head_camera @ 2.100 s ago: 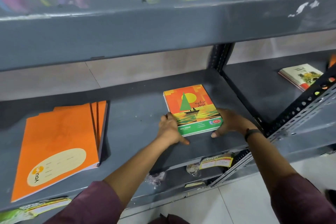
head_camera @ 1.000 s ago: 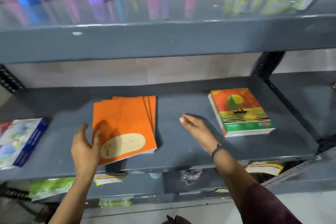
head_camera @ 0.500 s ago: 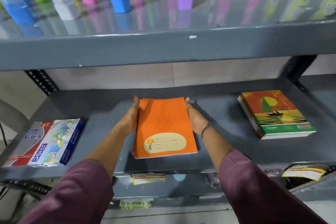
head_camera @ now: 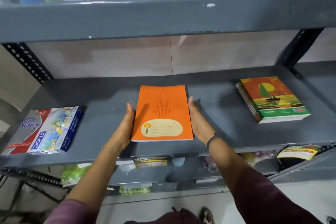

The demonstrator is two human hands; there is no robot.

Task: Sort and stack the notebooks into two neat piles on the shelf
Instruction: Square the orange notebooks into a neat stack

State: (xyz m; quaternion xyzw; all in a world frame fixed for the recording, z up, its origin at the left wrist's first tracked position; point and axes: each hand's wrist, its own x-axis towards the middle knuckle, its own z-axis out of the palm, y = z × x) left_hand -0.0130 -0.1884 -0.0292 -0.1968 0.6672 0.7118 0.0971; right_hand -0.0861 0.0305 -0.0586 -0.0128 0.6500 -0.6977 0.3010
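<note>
A squared-up pile of orange notebooks (head_camera: 163, 109) lies in the middle of the grey shelf (head_camera: 218, 132), label end toward me. My left hand (head_camera: 126, 127) presses flat against its left edge and my right hand (head_camera: 198, 122) against its right edge, fingers straight. A second pile of notebooks with a sailboat cover (head_camera: 272, 99) rests on the same shelf to the right, apart from both hands.
Boxes of pastels (head_camera: 45, 131) lie at the shelf's left end. The upper shelf (head_camera: 163, 18) overhangs close above and carries coloured bottles. Perforated black uprights (head_camera: 27, 62) stand at the back corners. Packets sit on the lower shelf (head_camera: 151, 162).
The fanned orange notebooks have been gathered into one aligned pile between my hands. Before that, both hands left the sailboat pile on the right and moved to the orange ones.
</note>
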